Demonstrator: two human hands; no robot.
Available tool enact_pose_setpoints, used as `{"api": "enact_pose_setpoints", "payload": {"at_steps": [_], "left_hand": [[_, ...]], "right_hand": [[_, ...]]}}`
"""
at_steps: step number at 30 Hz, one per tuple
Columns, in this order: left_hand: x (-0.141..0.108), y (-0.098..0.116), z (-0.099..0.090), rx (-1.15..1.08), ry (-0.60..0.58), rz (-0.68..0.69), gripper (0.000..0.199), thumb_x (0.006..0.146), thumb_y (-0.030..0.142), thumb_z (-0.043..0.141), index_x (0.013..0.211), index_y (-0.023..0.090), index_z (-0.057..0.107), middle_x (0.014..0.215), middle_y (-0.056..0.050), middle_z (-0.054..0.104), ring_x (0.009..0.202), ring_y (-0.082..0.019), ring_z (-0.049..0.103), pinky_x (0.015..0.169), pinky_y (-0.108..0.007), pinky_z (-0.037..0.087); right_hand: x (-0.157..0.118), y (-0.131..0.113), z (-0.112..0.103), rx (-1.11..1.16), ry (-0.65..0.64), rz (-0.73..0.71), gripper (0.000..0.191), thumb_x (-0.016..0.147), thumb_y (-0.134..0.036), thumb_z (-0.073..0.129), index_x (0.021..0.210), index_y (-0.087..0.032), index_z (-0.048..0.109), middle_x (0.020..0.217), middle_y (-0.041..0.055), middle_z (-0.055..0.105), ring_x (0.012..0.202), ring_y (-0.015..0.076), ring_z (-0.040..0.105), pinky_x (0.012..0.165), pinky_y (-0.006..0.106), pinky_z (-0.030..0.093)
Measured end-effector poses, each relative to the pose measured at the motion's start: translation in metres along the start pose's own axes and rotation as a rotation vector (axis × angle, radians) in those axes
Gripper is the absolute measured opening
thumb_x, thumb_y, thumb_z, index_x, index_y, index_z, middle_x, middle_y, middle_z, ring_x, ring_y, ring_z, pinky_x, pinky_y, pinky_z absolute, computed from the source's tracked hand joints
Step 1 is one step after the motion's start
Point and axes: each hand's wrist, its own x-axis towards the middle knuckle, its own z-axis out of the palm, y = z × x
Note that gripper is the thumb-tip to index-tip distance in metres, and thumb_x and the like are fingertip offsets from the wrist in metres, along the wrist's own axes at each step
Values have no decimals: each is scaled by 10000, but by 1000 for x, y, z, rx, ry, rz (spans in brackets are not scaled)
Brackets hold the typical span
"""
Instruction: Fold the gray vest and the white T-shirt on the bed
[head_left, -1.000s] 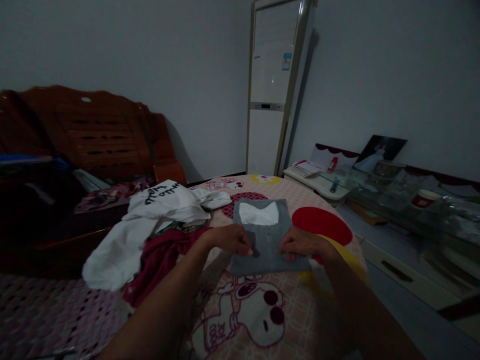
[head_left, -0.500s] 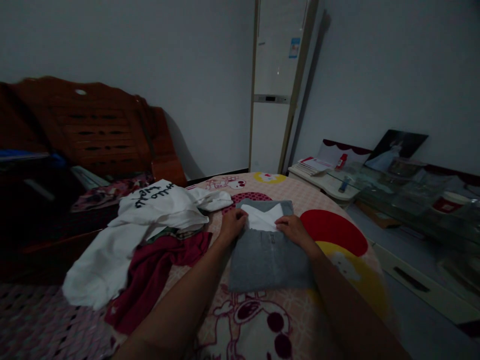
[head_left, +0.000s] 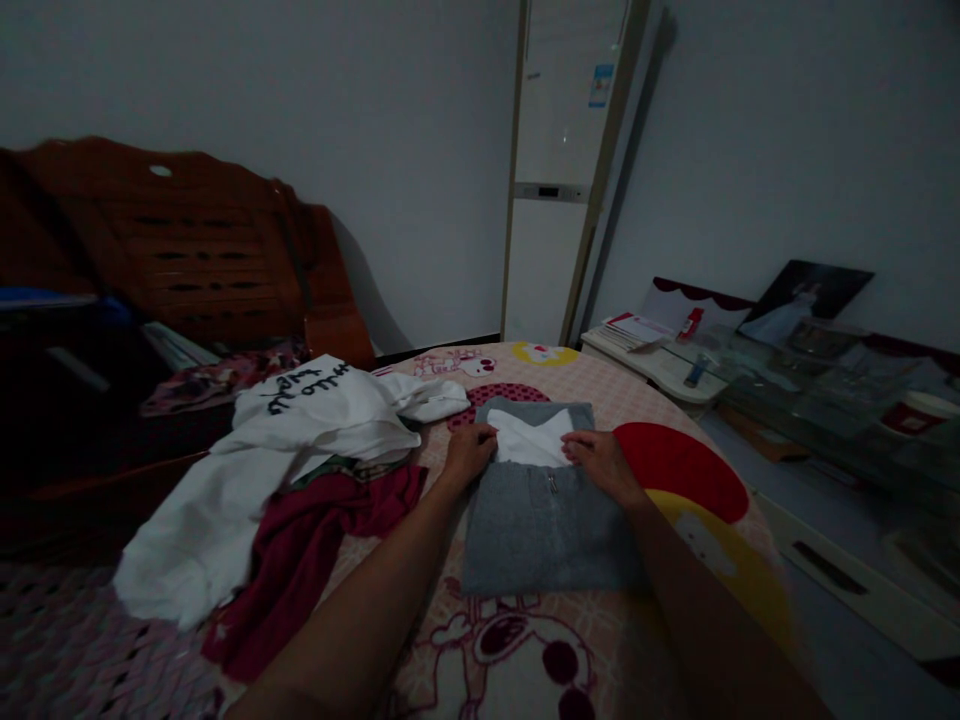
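A grey folded garment (head_left: 551,540) lies flat on the table in front of me, with a small drawstring-like detail near its middle. Across its upper part is a white folded cloth (head_left: 529,440) whose layers cross at an angle; whether it is a separate piece or a lining I cannot tell. My left hand (head_left: 472,450) pinches the cloth's left edge. At the right edge, the fingertips of my right hand (head_left: 600,460) are closed on the same cloth.
Left of the grey garment is a heap with a white lettered shirt (head_left: 315,410) over a maroon garment (head_left: 322,550). A patterned tablecloth (head_left: 510,660) covers the round table. A wooden bench (head_left: 195,250) stands left; a glass-topped stand (head_left: 795,390) is at right.
The view has shifted slightly. Both hands stay at the white cloth's edges, and the cloth lies a little flatter and more spread out than before.
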Motion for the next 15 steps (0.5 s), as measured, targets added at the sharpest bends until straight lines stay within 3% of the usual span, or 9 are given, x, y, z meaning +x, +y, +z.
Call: {"api": "enact_pose_setpoints", "payload": {"at_steps": [4, 9, 12, 15], "left_hand": [[-1, 1, 1, 114, -32, 86, 242, 810, 185, 540, 913, 204, 759, 940, -51, 742, 902, -206, 659, 815, -297, 473], [-4, 3, 2, 243, -49, 137, 286, 793, 148, 542, 959, 231, 759, 983, -57, 720, 966, -210, 644, 869, -305, 470], [-4, 1, 3, 212, -56, 150, 291, 779, 128, 548, 947, 231, 762, 986, -59, 721, 965, -212, 649, 873, -307, 477], [-1, -2, 4, 104, -23, 122, 282, 792, 132, 550, 962, 209, 761, 995, -62, 733, 960, -210, 660, 899, -318, 483]], "right_hand": [[26, -16, 3, -267, -120, -221, 290, 883, -197, 504, 1063, -168, 729, 1087, 90, 740, 1009, 206, 678, 926, 350, 503], [56, -7, 27, -608, -163, -238, 365, 888, -109, 458, 1169, -180, 681, 1242, 97, 673, 1149, 194, 609, 1052, 355, 396], [61, 7, 38, -717, -136, -228, 369, 858, -109, 511, 1184, -184, 667, 1210, 98, 674, 1142, 200, 591, 1080, 369, 341], [60, 15, 40, -730, -89, -249, 259, 818, -133, 564, 1028, -171, 710, 1054, 100, 696, 1038, 218, 600, 1023, 378, 369]]}}
